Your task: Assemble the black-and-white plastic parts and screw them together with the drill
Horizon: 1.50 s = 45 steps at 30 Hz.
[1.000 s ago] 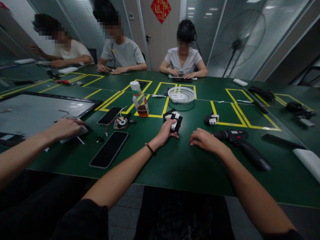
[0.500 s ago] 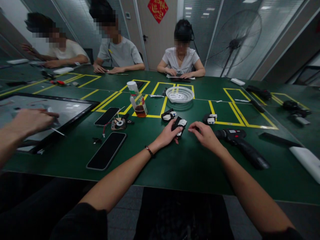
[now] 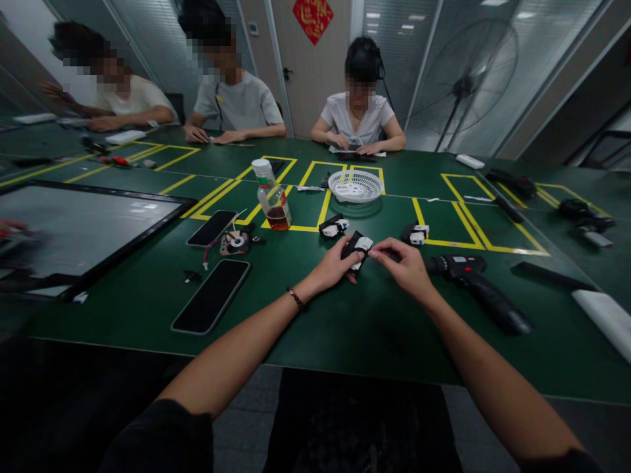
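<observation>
My left hand (image 3: 336,264) is closed around a small black-and-white part (image 3: 363,244), its thumb lying over the white face. At the right edge of that part, my right hand (image 3: 401,261) is in a pinch, thumb against forefinger. What sits between those fingertips is too small to make out. Just beyond my left hand lies a similar black-and-white piece (image 3: 335,226). Another such piece (image 3: 415,234) rests behind my right hand. A black cordless drill (image 3: 478,289) lies to the right of that hand.
On the left are two phones (image 3: 211,295), a small motor-like part with wires (image 3: 235,242) and a large framed panel (image 3: 103,230), with a co-worker's blurred hand (image 3: 14,226) at its edge. A bottle (image 3: 273,200) and white basket (image 3: 355,186) stand farther back. Several people sit across.
My right hand has moved left, and its fingers have closed to a pinch at the part in my left hand. The co-worker's hand at the panel has drawn away to the left.
</observation>
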Each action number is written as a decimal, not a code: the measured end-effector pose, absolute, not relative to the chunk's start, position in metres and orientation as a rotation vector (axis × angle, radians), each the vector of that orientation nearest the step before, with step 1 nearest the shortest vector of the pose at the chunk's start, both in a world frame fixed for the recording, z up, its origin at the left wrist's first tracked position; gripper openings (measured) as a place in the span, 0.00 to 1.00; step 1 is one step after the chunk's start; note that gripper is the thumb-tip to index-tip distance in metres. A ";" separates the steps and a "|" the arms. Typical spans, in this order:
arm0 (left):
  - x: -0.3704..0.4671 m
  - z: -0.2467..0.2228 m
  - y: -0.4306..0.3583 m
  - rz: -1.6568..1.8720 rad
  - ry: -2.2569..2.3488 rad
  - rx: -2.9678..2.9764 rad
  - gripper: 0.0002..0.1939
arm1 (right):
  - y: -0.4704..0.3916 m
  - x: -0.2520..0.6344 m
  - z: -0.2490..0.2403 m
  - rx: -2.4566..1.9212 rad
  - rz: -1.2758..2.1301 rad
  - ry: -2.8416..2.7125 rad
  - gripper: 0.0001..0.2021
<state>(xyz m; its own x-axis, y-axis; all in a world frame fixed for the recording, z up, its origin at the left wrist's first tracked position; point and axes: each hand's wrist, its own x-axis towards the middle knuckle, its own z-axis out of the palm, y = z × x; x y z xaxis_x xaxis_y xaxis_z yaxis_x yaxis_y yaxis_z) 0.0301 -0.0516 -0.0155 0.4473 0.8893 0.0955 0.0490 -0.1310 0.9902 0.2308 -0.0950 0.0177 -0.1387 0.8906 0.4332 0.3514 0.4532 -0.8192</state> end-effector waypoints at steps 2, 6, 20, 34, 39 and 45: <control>0.031 -0.017 -0.049 0.901 0.844 1.481 0.30 | -0.093 0.231 0.016 -1.066 0.771 -1.627 0.10; 0.031 -0.016 -0.046 0.891 0.827 1.400 0.28 | -0.088 0.233 0.013 -1.033 0.862 -1.511 0.09; 0.031 -0.008 -0.057 0.935 0.929 1.673 0.33 | -0.094 0.229 0.012 -1.056 0.747 -1.601 0.09; 0.030 -0.007 -0.061 0.898 0.920 1.714 0.34 | -0.097 0.225 0.015 -1.069 0.388 -1.840 0.07; 0.030 -0.005 -0.062 0.883 0.924 1.746 0.34 | -0.097 0.225 0.015 -1.072 0.419 -1.831 0.07; 0.030 -0.004 -0.063 0.855 0.915 1.765 0.34 | -0.097 0.226 0.015 -1.063 0.457 -1.820 0.06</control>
<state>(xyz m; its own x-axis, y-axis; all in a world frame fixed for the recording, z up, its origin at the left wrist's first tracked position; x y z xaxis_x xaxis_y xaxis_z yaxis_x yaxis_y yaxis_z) 0.0300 -0.0631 -0.0037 0.4781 0.8650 0.1522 0.2099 -0.2808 0.9365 0.2255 -0.0973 0.0154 -0.1757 0.8225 0.5410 0.4692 0.5531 -0.6884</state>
